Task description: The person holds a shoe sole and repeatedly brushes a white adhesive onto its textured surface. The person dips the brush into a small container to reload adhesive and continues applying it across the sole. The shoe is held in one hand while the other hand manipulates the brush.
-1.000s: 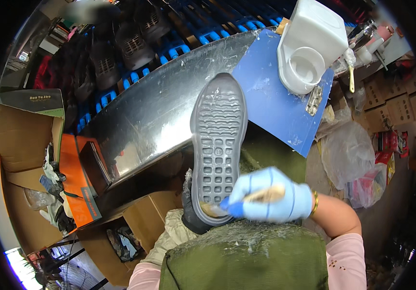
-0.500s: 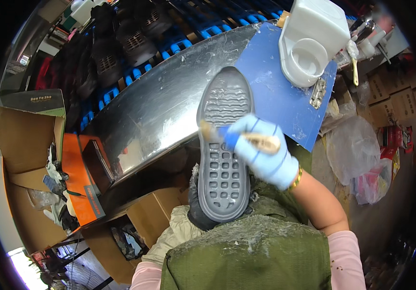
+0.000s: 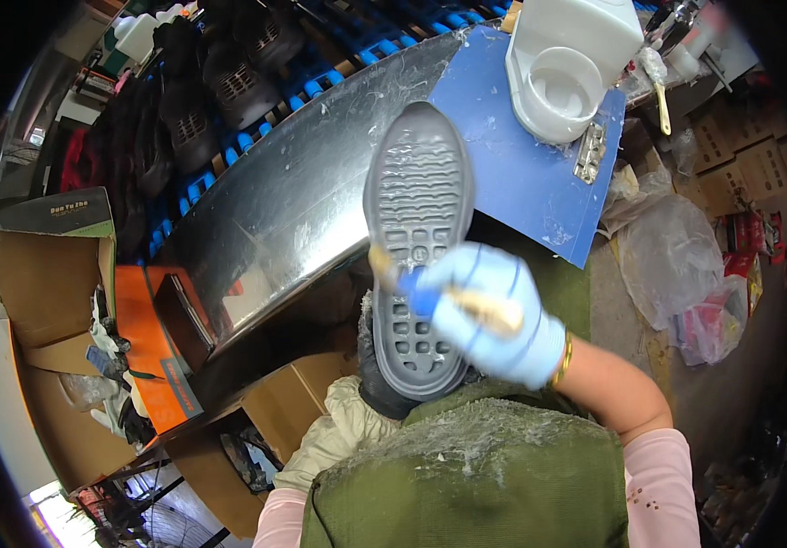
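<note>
Right hand (image 3: 507,347), gloved in pale blue just right of the frame's centre, is curled round a brush (image 3: 485,309), its bristles pointing left. Left hand (image 3: 382,388), in a black glove below centre, grasps the lower end of a grey shoe sole (image 3: 421,205); most of its fingers are out of sight underneath.

The likeliest trouble is at the sole's left rim: the blurred bristles overlap that edge, so a wide stroke could carry wet coating over the side and onto the black glove. Whether they touch the rim, I cannot tell. Square hollows in the lower half could trap too much liquid or be missed if the brush only skims the raised grid. Because the grip is low, pressure near the top might tip the sole, and its shiny, wet-looking face could then smear against the green apron (image 3: 494,484) or the metal bench (image 3: 302,201).

As for position, the sole stands lengthwise in the middle of the frame, hollow face showing. It lies left of the right hand, whose fingers overlap its right side in the picture, and above the left hand, its rounded top reaching towards the upper centre.
</note>
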`<state>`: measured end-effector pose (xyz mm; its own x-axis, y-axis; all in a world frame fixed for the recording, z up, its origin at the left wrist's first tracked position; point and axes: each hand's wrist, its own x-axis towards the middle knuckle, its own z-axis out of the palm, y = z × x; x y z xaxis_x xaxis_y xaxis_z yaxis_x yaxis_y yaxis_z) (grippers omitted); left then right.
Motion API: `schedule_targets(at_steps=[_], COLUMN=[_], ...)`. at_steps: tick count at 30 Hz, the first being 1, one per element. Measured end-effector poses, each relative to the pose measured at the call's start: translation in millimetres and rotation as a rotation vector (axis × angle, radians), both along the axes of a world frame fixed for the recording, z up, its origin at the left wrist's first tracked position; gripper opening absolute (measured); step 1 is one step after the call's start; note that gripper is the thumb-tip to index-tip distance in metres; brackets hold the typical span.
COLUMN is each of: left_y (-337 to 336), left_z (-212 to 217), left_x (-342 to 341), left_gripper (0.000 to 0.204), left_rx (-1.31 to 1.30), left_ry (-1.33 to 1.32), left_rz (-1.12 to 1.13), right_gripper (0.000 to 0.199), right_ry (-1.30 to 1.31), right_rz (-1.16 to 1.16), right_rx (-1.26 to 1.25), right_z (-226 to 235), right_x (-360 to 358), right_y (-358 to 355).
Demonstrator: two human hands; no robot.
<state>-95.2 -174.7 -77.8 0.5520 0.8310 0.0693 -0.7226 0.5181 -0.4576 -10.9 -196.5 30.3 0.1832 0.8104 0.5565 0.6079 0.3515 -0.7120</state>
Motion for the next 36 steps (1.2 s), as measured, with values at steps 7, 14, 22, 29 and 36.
schedule_targets(at_steps=[7,14,22,29,36], left_y=[10.5,51.3,53.5,61.9,78.4], left_z=[22.3,24.8,27.2,31.7,23.5], left_x=[-18.1,-41.6,-40.4,-39.2,-48.0], left_gripper=[0.034,0.056,0.056,0.057,0.045], left_rx=[0.172,0.287,0.091,0.218,0.444], left_ry=[0.675,0.502,0.695,0.549,0.656], left_rz=[-0.281,-0.544,-0.528,-0.642,-0.767], right_gripper=[0.010,0.023,0.025,0.026,0.013], right_ry=[0.596,0.716,0.588,1.495,0.413], right_rz=[0.149,-0.459,-0.558,-0.187,0.421], right_rx=[-0.311,-0.161,-0.094,-0.150,-0.489], right_z=[12.2,35.0,35.3,4.6,22.6], right_x=[-11.3,92.6,193.4,148.3,57.1], right_y=[-36.4,-38.2,-18.2,-46.9,-39.5])
